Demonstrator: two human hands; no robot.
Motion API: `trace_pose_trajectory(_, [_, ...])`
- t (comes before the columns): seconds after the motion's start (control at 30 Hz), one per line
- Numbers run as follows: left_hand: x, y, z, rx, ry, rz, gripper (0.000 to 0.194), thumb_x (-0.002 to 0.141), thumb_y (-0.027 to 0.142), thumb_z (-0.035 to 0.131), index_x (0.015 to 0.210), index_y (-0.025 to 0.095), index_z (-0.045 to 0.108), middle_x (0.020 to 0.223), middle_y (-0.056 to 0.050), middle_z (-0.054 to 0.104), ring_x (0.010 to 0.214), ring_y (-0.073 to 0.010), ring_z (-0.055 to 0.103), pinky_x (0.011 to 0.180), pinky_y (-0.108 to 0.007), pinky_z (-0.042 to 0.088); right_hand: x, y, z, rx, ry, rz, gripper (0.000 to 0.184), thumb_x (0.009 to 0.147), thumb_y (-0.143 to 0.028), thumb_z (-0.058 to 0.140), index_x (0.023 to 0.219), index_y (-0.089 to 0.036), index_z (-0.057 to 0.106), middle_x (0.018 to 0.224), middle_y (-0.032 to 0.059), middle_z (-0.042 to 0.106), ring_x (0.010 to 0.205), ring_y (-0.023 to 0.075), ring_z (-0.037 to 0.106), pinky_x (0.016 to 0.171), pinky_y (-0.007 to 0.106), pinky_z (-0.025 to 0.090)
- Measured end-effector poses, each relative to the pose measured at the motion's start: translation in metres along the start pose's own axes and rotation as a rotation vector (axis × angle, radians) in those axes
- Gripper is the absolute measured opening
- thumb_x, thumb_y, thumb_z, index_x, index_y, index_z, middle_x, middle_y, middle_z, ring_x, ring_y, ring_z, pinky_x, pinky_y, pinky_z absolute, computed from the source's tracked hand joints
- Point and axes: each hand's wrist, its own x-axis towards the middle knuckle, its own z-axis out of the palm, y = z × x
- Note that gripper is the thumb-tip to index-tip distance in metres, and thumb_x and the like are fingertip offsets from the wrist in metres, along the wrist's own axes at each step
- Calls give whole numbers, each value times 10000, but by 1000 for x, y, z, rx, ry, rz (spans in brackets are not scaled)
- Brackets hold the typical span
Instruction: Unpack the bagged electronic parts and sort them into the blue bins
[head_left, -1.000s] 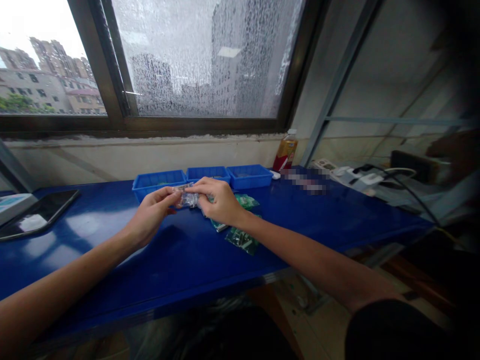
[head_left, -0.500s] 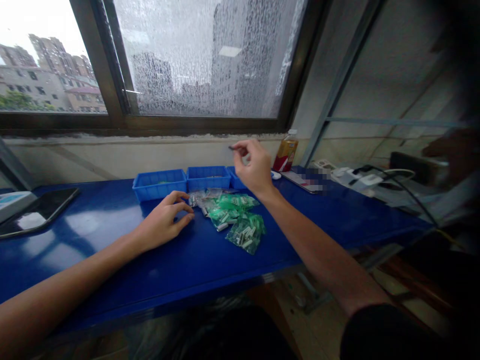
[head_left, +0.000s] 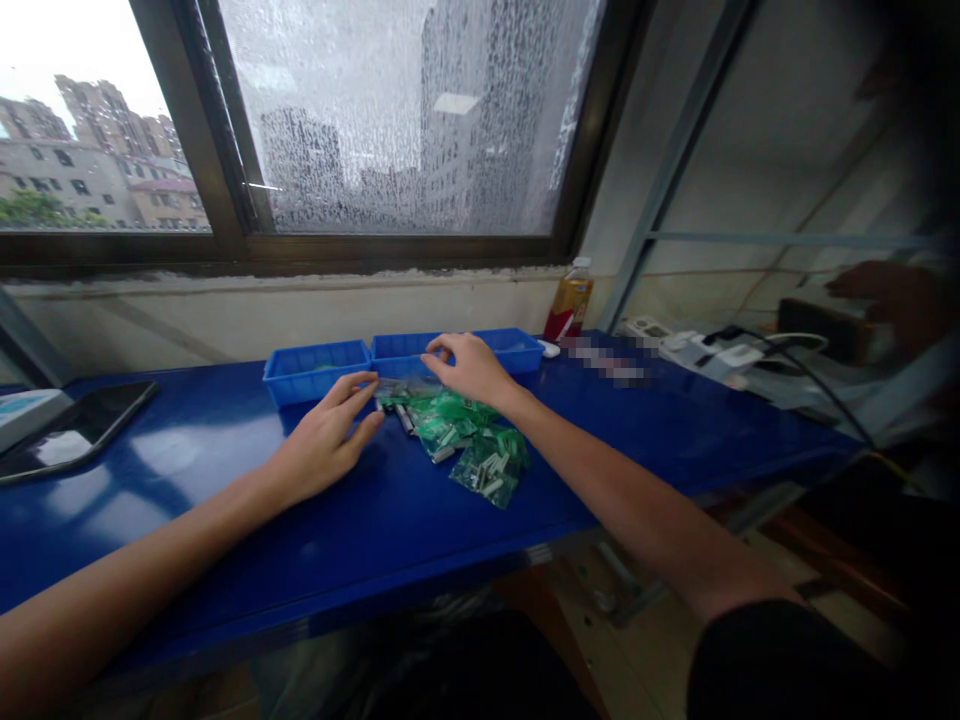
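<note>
My left hand (head_left: 324, 440) rests on the blue table, thumb and fingers apart, holding nothing, beside the left edge of a pile of clear and green plastic bags (head_left: 450, 412). Short silvery cylindrical pieces (head_left: 491, 475) show inside the nearest bag. Over the front edge of the middle blue bin (head_left: 394, 350) is my right hand (head_left: 469, 368), thumb and forefinger brought together in a pinch. Whatever may be between those fingertips is too small to make out. The left blue bin (head_left: 315, 378) has something greenish inside, and the right blue bin (head_left: 517, 345) is partly behind my right hand.
A drink bottle (head_left: 570, 300) stands at the back right, near a small white object (head_left: 550, 349). White plugs and cables (head_left: 712, 355) lie farther right. On the left is a dark tablet-like device (head_left: 97, 425). A window (head_left: 412, 130) rises behind the table (head_left: 360, 560).
My right hand has come down from the air, where it pinched a small dark piece, to the middle bin. That piece no longer shows. My left hand has barely moved.
</note>
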Motion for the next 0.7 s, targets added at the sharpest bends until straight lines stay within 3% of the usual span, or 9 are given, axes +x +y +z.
trace_pose_trajectory(0.1, [0,6,-7,13,97,39,411,892,335,416,1233,123,503,1297,-148,438,1227,-261,421,1062,-423,336,-8,-27,12,355,-124,27,360,864,-456,448,890,-149,634,647,22,612,592,123,540,605,264,406])
trace_pose_trajectory(0.2, [-2,10,-10,3,130,120,411,883,302,443,1267,158,472,1294,-135,427,1214,-257,429,1046,-421,363,-13,-41,16,759,-248,188,417,885,-491,387,887,-136,606,652,40,618,598,135,568,571,270,432])
trace_pose_trajectory(0.3, [-4,11,-11,-1,136,208,432,877,274,459,1303,207,436,1311,-113,413,1226,-248,416,1039,-412,376,-15,-47,14,1098,-293,328,258,833,-355,527,960,-136,575,689,39,629,637,141,592,581,272,453])
trace_pose_trajectory(0.37, [-4,11,-11,8,129,238,429,877,268,461,1301,206,440,1307,-112,425,1231,-246,409,1038,-412,375,-14,-48,10,1216,-257,333,218,771,-220,589,972,-138,575,702,24,622,637,122,580,586,258,450])
trace_pose_trajectory(0.43, [-3,10,-9,21,110,226,394,882,275,451,1266,190,478,1286,-112,455,1213,-241,427,1031,-417,376,-13,-48,8,1230,-186,303,242,734,-162,600,974,-141,584,692,5,603,612,101,552,569,244,439])
trace_pose_trajectory(0.53, [1,6,-8,12,92,123,345,885,311,438,1168,156,559,1224,-115,515,1155,-239,474,1007,-427,379,-12,-45,9,1071,-40,234,286,718,-178,615,1000,-150,580,667,-20,569,597,92,524,564,237,434])
trace_pose_trajectory(0.63, [4,5,-8,-145,59,-75,349,874,390,440,1028,146,635,1091,-106,587,1050,-235,528,943,-407,405,-12,-43,12,805,67,123,183,726,-195,608,904,-152,592,706,-4,585,654,103,544,626,252,451])
trace_pose_trajectory(0.7, [5,6,-8,-388,3,-276,411,869,472,417,935,146,659,991,-95,623,947,-225,562,839,-369,443,-14,-43,13,636,90,5,67,745,-185,585,806,-158,591,749,12,600,697,112,552,657,261,453])
